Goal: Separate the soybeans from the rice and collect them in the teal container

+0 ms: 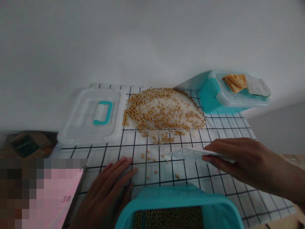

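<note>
My right hand (240, 160) pinches a thin, whitish plastic piece with slots (188, 154) between thumb and fingers. It is held low over the grid-patterned cloth, its tip pointing left toward a few loose yellow beans (154, 160). My left hand (107, 190) lies with fingers stretched out on the cloth, holding nothing, just left of an open teal bin (188, 198). Inside the bin is a dark, speckled surface that I cannot make out. Beyond both hands spreads a heap of yellow beans mixed with white grains (166, 109).
A clear lid with a teal handle (102, 113) lies at the back left. At the back right stands a lidded teal box (214, 95), topped by an orange cloth (235, 82) and a pale cloth (257, 86). A pink, partly pixelated item (59, 197) sits at lower left. A wall rises behind.
</note>
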`<state>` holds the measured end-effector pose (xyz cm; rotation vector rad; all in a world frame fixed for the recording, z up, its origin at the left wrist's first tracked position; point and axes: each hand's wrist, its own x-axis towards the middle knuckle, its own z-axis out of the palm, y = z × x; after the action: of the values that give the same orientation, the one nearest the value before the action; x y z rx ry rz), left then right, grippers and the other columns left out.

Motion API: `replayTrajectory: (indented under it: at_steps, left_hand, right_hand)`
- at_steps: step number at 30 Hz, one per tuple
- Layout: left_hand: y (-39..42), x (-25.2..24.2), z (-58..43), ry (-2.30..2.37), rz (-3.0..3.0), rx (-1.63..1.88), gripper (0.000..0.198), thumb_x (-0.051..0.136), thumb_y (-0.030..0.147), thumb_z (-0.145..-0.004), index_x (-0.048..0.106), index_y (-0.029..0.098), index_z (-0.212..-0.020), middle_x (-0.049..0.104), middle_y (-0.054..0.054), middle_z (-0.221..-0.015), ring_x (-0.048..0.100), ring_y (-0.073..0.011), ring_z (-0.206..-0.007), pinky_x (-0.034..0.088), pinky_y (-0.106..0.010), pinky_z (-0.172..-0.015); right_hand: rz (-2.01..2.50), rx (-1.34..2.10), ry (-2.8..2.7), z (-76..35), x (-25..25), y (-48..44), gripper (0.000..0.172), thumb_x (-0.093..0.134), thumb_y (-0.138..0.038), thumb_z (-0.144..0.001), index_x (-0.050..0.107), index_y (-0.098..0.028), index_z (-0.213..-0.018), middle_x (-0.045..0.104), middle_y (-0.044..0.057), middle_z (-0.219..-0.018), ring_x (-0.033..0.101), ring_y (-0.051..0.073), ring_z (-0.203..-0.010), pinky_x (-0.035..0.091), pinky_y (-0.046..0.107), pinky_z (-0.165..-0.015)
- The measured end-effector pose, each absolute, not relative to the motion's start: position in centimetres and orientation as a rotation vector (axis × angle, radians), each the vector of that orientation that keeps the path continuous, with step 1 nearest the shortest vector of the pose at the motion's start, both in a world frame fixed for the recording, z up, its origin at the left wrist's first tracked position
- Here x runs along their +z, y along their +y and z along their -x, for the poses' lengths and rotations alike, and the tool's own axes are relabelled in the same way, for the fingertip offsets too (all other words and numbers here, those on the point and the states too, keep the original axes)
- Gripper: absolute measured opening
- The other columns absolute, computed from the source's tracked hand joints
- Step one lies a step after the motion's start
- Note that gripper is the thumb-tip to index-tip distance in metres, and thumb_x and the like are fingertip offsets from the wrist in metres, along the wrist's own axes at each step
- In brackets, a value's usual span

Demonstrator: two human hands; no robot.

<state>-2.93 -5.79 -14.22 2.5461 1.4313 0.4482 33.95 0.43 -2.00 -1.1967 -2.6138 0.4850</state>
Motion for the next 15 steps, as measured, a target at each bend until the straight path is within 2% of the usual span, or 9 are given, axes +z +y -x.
replayTrajectory:
  at_steps: [3,6,9,15]
  left_hand:
    - [-6.1,-14.4,3.2,1.422,-2.439,0.465,0.041,0.048,0.017,-0.097,0.047,0.024,-0.137,0.043,-0.006,-0.153,0.037,-0.0262,-0.145,0.031,-0.056,-0.122]
    - [-6.5,-14.6,3.8,1.417,-2.369,0.673,0.031,0.045,0.016,-0.097,0.053,0.020,-0.128,0.049,-0.007,-0.145,0.044,-0.0214,-0.138,0.034,-0.043,-0.121]
    - [-7.2,-14.3,4.3,1.489,-2.272,0.760,0.025,0.046,0.018,-0.097,0.055,0.020,-0.121,0.056,-0.006,-0.130,0.053,-0.0168,-0.124,0.044,-0.031,-0.110]
    - [-8.2,-13.4,4.3,1.606,-2.000,0.906,0.018,0.049,0.017,-0.096,0.057,0.022,-0.111,0.059,-0.004,-0.120,0.056,-0.0147,-0.115,0.046,-0.030,-0.101]
  right_hand:
    - [1.116,0.468,-2.644,-32.1,-1.0,1.8,0.016,0.054,-0.032,-0.100,0.063,-0.019,-0.101,0.067,0.002,-0.081,0.061,0.013,-0.068,0.043,0.026,-0.062]
    - [0.961,0.491,-2.770,-29.6,0.1,3.2,0.017,0.049,-0.029,-0.102,0.062,-0.018,-0.103,0.066,0.002,-0.085,0.058,0.012,-0.070,0.042,0.026,-0.065]
    - [0.721,0.329,-2.935,-27.4,0.4,3.8,0.021,0.041,-0.022,-0.105,0.062,-0.017,-0.102,0.065,0.003,-0.088,0.055,0.013,-0.074,0.041,0.029,-0.068]
    - [0.501,0.060,-2.989,-26.3,-0.9,2.9,0.020,0.044,-0.018,-0.102,0.064,-0.015,-0.102,0.065,0.004,-0.086,0.053,0.015,-0.072,0.040,0.032,-0.065]
